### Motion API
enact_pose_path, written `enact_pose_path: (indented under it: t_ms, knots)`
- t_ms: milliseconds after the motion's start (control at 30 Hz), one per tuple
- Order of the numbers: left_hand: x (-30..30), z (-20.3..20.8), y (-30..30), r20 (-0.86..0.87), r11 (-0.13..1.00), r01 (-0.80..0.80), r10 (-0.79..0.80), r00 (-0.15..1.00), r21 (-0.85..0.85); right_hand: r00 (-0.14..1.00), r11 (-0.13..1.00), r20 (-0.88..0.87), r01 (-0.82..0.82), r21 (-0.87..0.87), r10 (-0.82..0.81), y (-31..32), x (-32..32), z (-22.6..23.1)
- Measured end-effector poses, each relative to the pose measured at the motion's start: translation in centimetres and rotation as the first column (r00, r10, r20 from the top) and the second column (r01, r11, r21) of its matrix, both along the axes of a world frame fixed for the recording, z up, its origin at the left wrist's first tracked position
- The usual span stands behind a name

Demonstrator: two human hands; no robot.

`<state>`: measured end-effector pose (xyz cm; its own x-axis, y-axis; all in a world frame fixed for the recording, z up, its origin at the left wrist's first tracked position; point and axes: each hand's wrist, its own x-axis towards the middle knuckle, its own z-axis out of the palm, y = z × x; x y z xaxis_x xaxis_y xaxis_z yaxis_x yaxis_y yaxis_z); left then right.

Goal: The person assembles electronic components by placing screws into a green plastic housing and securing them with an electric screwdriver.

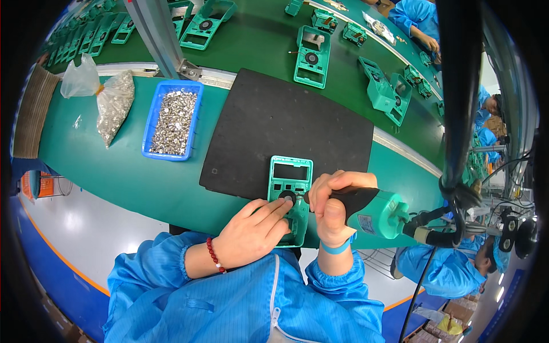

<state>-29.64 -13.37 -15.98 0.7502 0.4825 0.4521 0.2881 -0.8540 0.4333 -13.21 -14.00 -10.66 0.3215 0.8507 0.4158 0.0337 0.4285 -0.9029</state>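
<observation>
A green plastic housing (290, 178) with a rectangular window lies at the near edge of a black mat (274, 120). My left hand (251, 231) rests flat on the housing's lower half, fingertips beside a round black part. My right hand (331, 208) is wrapped around a black and green electric screwdriver (374, 210), whose tip meets the housing near that round part. A cable runs from the tool's rear up to a hanging black hose.
A blue bin (171, 121) of small metal screws sits left of the mat, with a clear bag of screws (113, 106) beyond it. Several green housings (311, 57) lie on the conveyor belt behind. Other workers in blue coats (417, 17) are at the right.
</observation>
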Motion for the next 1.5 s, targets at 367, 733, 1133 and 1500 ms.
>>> enact_pose_path:
  t_ms: [367,733,1133,1500]
  knots:
    - [0.2,-0.2,0.1,0.008,0.999,-0.002,0.002,1.000,-0.036,0.997,0.997,-0.032,-0.072,-0.014,0.072,0.6,0.9,-0.5]
    - [-0.2,0.3,-0.5,0.018,0.999,-0.001,0.002,1.000,-0.048,1.000,1.000,0.024,0.007,0.020,-0.008,-0.1,0.6,-0.3]
    - [0.2,1.6,0.0,0.148,0.989,-0.092,0.108,0.983,-0.115,0.985,0.993,-0.131,-0.115,-0.003,0.113,-3.5,0.2,6.5]
    - [-0.1,1.4,-0.5,0.217,0.981,-0.108,0.143,0.966,-0.163,0.975,0.980,-0.110,-0.189,0.055,0.194,-4.8,-1.5,6.3]
